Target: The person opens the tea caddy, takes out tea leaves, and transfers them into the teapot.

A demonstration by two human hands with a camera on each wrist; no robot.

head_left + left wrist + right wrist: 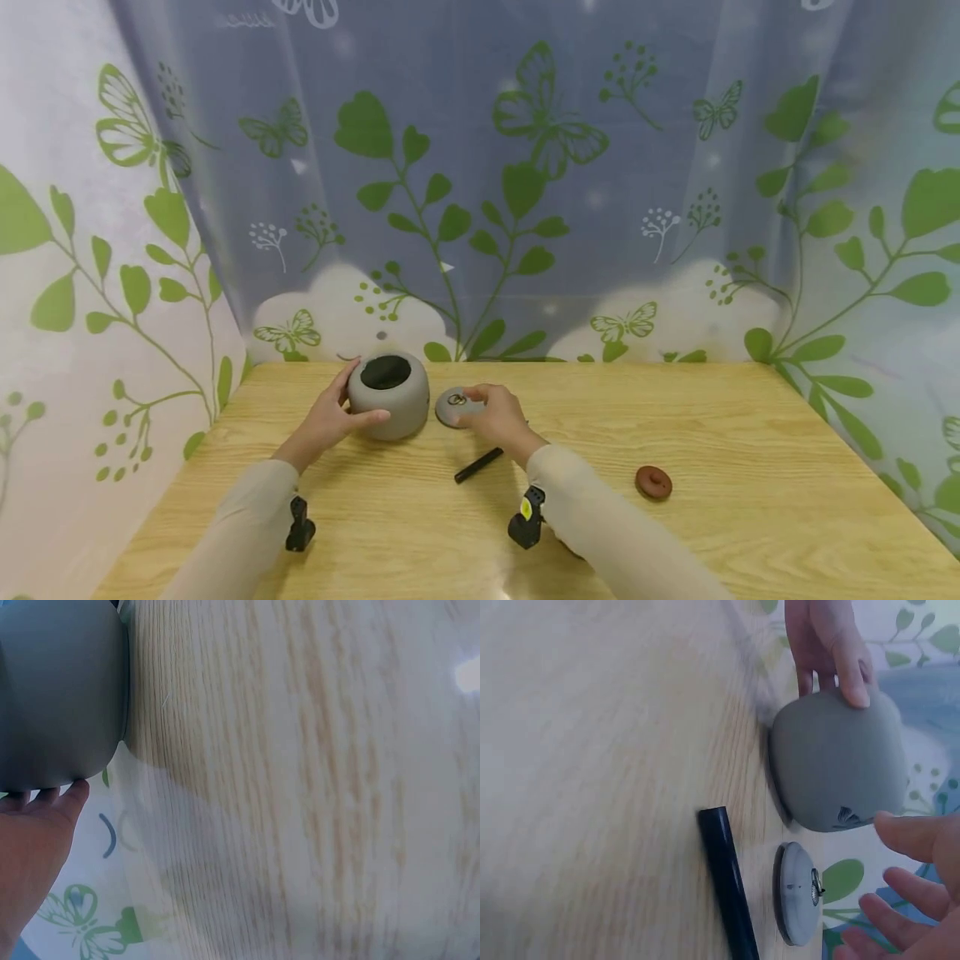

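Observation:
A rounded grey jar point(411, 410) with a dark, wide mouth stands on the table at left of centre in the head view. My left hand point(330, 423) holds it from the left, thumb across its front and fingers at its far side. Beside the jar lies a flat round grey lid point(447, 415) with a small metal ring on top. Over that lid hovers my right hand point(501, 414); in the right wrist view its spread fingers point(911, 892) look apart from both the lid point(796, 892) and the jar point(836, 761).
A black rod point(478, 465) lies on the wooden table point(735, 425) below the right hand. Farther right sits a small reddish-brown lid point(654, 483) with a knob. Behind the table hangs a curtain point(480, 208) printed with leaves and butterflies.

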